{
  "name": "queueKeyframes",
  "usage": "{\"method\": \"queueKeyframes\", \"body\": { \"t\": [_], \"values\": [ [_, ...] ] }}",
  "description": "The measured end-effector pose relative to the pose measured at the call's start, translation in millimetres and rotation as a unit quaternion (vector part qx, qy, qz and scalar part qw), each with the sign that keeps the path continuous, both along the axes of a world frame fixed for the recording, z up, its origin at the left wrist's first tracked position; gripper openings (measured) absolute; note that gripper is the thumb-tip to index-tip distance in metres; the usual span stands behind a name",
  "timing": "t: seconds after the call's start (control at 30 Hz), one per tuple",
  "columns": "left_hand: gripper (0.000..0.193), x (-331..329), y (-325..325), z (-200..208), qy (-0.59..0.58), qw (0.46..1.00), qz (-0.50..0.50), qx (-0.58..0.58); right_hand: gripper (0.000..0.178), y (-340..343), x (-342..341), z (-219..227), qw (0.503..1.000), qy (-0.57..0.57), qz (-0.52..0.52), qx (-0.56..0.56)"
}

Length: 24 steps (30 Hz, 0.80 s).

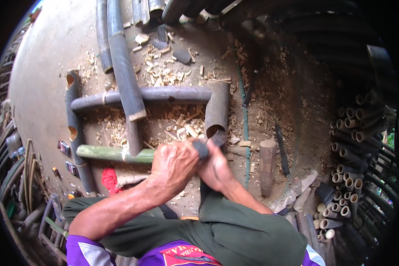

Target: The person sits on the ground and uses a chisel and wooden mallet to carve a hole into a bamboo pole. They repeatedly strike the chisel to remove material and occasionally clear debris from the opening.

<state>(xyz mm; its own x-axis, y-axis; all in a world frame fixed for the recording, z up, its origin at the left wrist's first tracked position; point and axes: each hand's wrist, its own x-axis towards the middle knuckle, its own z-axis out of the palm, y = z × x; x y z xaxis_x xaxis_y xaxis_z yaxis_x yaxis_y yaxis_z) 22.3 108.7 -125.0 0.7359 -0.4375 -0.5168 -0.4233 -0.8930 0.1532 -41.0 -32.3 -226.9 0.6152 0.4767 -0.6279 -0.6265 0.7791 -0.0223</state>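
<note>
Gripping together at the middle of the view, both hands close around a short dark tool handle [202,150] whose stubby end pokes out above the knuckles. The left hand [175,165] wraps over the top, fingers curled tight, its forearm running down toward seven o'clock. The right hand [215,170] clasps from the other side, pressed against the left, with its forearm dropping toward five o'clock over olive-green trousers. What lies below the handle is hidden by the hands.

Just beyond the knuckles, at twelve o'clock from them, stands a short hollow brown bamboo tube [217,111], its open round mouth facing the hands and its wall smooth and dull. It joins a long grey-brown bamboo crossbar [164,95] that runs toward nine o'clock, forming a rough frame with a dark notched bamboo post [75,133] on the far left. A fresh green bamboo pole [115,154] lies at nine o'clock from the hands, glossy and straight. A thick dark bamboo stem [122,62] slants across the crossbar from twelve o'clock.

Pale curled wood chips [173,71] litter the packed earth floor [44,66]. At three o'clock stands an upright rough wooden stump [267,164], and farther out, cut bamboo tubes [348,173] are stacked with round ends showing.
</note>
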Motion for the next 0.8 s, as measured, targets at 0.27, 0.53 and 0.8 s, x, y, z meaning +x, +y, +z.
{"method": "queueKeyframes", "body": {
  "t": [0.27, 0.53, 0.8],
  "values": [
    [0.046, -17, -79, -25, 0.080, 0.888, -0.231, -0.389, 0.026, -100, -27, 16, 0.786, -0.186, 0.378, -0.452],
    [0.092, 16, -139, -91, 0.124, 0.904, -0.079, -0.402, 0.031, -172, 33, -18, 0.487, -0.341, 0.450, -0.666],
    [0.088, 31, -110, -83, 0.017, 0.779, 0.215, -0.588, 0.032, -115, 141, 40, 0.164, -0.525, 0.511, -0.660]
  ]
}}
